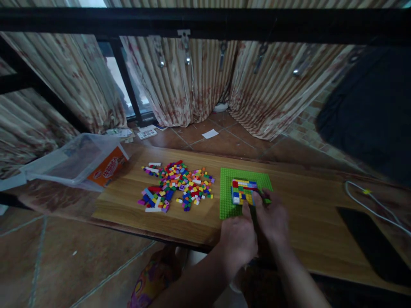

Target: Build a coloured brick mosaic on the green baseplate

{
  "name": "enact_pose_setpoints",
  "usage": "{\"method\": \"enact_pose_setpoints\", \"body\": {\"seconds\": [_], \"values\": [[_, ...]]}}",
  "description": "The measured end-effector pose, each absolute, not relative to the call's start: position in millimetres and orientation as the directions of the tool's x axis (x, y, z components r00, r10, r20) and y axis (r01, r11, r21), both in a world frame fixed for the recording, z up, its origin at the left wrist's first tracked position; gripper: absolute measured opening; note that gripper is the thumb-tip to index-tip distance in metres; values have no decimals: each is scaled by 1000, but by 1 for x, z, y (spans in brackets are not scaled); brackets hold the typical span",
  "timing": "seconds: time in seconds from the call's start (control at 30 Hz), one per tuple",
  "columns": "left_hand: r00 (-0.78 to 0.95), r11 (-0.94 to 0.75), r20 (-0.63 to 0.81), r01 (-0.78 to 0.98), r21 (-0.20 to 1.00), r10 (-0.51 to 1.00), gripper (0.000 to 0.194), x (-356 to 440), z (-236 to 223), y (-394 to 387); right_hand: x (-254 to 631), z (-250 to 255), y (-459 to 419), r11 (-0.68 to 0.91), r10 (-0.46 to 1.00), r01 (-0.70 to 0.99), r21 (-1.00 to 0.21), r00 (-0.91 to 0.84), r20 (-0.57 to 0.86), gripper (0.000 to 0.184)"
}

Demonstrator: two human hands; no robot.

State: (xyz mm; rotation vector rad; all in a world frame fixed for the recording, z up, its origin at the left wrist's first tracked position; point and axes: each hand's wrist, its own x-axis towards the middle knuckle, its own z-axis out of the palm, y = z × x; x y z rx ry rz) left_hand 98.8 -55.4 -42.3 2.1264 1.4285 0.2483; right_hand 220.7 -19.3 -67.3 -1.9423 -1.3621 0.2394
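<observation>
A low rectangular build of toy bricks [241, 191], in red, yellow, blue and white, sits on a green baseplate [226, 205]. My left hand [239, 239] is in front of it, index finger stretched to the build's near edge and the other fingers curled under. Whether those curled fingers hold anything is hidden. At the build's right side, my right hand [272, 216] is closed, with its thumb on the right edge and its fingers bent behind. It covers that corner of the build and is slightly blurred.
Left of the baseplate lies a spread of loose bricks [192, 184]. A clear plastic bin [77, 171] with an orange label stands at the table's left end. On the right are a dark flat panel [372, 244] and a white cable [375, 196]. Curtains [192, 81] hang behind the wooden table [192, 229].
</observation>
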Motion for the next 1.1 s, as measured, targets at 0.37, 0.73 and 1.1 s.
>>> {"method": "enact_pose_setpoints", "body": {"seconds": [0.37, 0.73, 1.1], "values": [[109, -144, 103, 489, 861, 989, 30, 62, -16, -45, 181, -50, -26, 169, 829, 558, -812, 366, 424, 30], [-274, 159, 96, 773, 615, 957, 29, -27, -8, 0, 138, -59, -29, 360, 917, 617, -700, -96, 387, 29], [-174, 177, -36, 941, 289, 984, 26, -50, -18, 6, 114, -75, -26, 351, 934, 641, -683, -181, 310, 47]]}}
